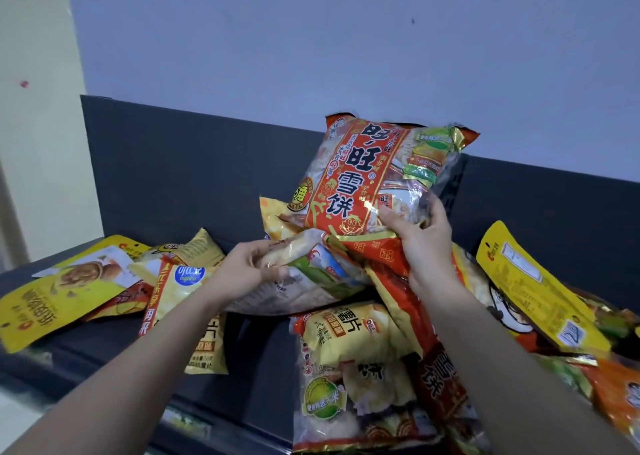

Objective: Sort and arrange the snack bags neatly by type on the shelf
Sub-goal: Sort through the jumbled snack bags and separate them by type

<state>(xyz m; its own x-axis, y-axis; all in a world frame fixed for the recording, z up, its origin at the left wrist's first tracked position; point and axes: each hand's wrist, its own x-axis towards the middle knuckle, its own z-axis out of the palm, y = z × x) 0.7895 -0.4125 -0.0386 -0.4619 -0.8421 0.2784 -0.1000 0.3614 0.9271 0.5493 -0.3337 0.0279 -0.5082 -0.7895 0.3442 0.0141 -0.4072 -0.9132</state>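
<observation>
From my feed I see the right hand (424, 243) gripping the lower corner of a red rice-cracker bag (363, 177), thumb on its front, holding it upright and tilted above the heap against the dark back panel (173, 164) of the shelf. The left hand (242, 271) is closed on the end of a pale bag with green print (311, 278), which lies in the pile just under the red one. Below them a clear bag with a round green label (346, 389) lies at the shelf's front. To the left a yellow chip bag (183, 288) overlaps a flat yellow pouch (59, 295); another yellow pouch (533, 292) leans on the pile at the right.
</observation>
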